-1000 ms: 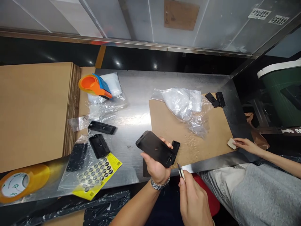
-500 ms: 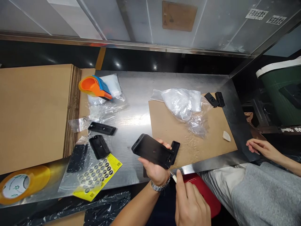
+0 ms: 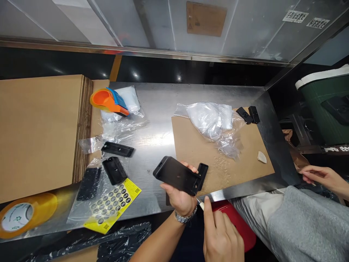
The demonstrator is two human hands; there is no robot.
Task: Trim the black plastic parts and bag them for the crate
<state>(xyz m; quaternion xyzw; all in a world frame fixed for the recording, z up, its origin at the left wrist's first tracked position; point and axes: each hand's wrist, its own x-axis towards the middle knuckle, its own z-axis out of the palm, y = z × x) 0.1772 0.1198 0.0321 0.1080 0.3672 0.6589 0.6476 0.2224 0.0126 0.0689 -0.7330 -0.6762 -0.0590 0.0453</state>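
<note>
My left hand [image 3: 183, 200], with a metal watch at its wrist, is closed around a black plastic housing [image 3: 176, 174] held tilted above the table's front edge. The housing is a long shallow shell with a rounded outer end. Below its lower right corner, my right hand [image 3: 223, 233] grips a slim tool with a white handle [image 3: 201, 205]. Its thin metal tip is at or very near that corner; contact cannot be made out. Just beyond the housing, a smaller black plastic piece [image 3: 202, 174] lies on the cardboard sheet, partly hidden.
On the steel table [image 3: 152, 145] are black parts [image 3: 114, 170], a yellow sticker sheet [image 3: 114, 207], a tape dispenser [image 3: 109, 102] and clear bags [image 3: 209, 120] on cardboard [image 3: 191, 149]. Cardboard stacks [image 3: 40, 127] stand left, beside a tape roll [image 3: 21, 216]. A co-worker's hand [image 3: 321, 176] is at right.
The co-worker's hand has shifted right and now touches brown material there. My hands, the housing and the white-handled tool have hardly moved; the view has shifted slightly.
</note>
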